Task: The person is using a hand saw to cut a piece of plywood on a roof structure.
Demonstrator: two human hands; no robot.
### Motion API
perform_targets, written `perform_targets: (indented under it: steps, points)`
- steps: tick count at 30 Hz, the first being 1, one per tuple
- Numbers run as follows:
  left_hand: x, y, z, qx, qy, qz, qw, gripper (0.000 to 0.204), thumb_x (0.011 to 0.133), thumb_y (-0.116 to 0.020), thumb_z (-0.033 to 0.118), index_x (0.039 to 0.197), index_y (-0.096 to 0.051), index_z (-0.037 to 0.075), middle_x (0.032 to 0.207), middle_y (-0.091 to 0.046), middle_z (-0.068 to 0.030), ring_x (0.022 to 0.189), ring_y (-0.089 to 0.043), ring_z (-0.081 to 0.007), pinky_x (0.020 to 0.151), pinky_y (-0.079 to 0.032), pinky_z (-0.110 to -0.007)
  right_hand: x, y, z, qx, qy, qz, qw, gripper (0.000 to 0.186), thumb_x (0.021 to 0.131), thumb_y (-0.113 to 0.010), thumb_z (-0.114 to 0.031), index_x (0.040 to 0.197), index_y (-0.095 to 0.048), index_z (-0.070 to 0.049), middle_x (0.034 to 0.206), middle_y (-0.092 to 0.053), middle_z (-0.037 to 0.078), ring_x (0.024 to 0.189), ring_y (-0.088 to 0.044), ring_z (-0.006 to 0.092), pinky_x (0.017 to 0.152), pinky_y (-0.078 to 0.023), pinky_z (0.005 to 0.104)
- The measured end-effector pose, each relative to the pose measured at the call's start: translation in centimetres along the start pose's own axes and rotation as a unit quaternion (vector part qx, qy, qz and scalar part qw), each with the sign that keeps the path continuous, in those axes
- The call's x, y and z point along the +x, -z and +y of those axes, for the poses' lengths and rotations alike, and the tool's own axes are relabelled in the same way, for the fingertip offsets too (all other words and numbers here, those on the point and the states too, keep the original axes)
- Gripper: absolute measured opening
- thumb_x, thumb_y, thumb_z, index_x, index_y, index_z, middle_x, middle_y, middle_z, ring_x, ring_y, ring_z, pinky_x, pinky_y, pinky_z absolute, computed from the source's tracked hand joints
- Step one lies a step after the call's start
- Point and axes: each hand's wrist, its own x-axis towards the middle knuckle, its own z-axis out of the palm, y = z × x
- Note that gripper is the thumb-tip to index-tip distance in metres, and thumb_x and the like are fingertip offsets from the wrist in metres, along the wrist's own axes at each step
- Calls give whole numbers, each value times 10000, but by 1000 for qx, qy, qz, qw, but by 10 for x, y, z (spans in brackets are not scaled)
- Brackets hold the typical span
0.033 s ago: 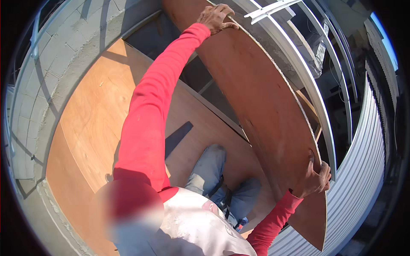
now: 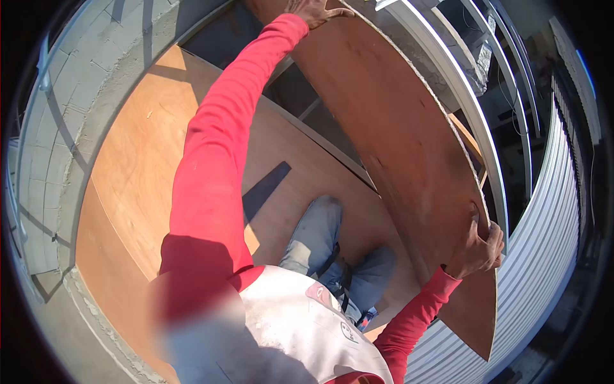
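A long reddish-brown plywood sheet (image 2: 396,121) stands tilted on its edge in front of me, slanting from the top middle down to the lower right. My left hand (image 2: 314,13) grips its upper edge near the top of the picture, arm stretched out. Lower right, my right hand (image 2: 476,249) is wrapped over the same edge, with the thumb on the face towards me and the fingers over the rim. Under my legs lies another plywood sheet (image 2: 307,173), flat. Between the two sheets a dark gap shows thin framing bars (image 2: 310,109).
White metal beams (image 2: 441,70) run beyond the held sheet, over a dark drop. Ribbed metal sheeting (image 2: 537,237) lies at the right. A grey block wall (image 2: 64,128) curves along the left. A dark tapered shape (image 2: 265,189) beside my knee may be a shadow.
In the picture, the held sheet's lower end and my right hand sit slightly higher and further right. My left hand is nearer the top edge. Both hands keep their grip.
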Motion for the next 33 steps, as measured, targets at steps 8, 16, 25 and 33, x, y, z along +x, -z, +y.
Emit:
perform_targets:
  steps: [8,16,25,33]
  points:
    - [-362,11,15,-72,439,-298,844,564,884,-758,484,1246,-640,68,1116,-719,-182,1083,-679,-365,921,-527,-466,11,4,-1,11,-27,-34,999,343,680,-899,-412,774,-719,-135,747,-694,-47,777,-657,142,812,-394,329]
    - [-678,129,52,104,458,-542,697,603,799,-861,400,1191,-628,6,1102,-695,-211,1050,-662,-422,939,-531,-507,4,-21,-9,107,28,-1,994,463,546,-918,-379,812,-641,-119,747,-586,19,746,-563,224,740,-378,382]
    - [-569,90,83,-126,315,-509,791,382,1036,-568,315,1146,-621,-47,1069,-673,-332,954,-638,-496,840,-492,-503,13,-36,-3,54,-4,38,998,522,596,-902,-492,836,-651,-102,770,-606,26,784,-585,206,800,-380,396]
    - [-328,103,152,-374,250,-221,865,477,1077,-549,317,1165,-591,-150,1068,-663,-151,970,-594,-223,904,-477,-335,10,-32,15,217,30,43,975,521,817,-816,-462,1033,-620,-31,875,-644,108,901,-658,307,839,-477,430]
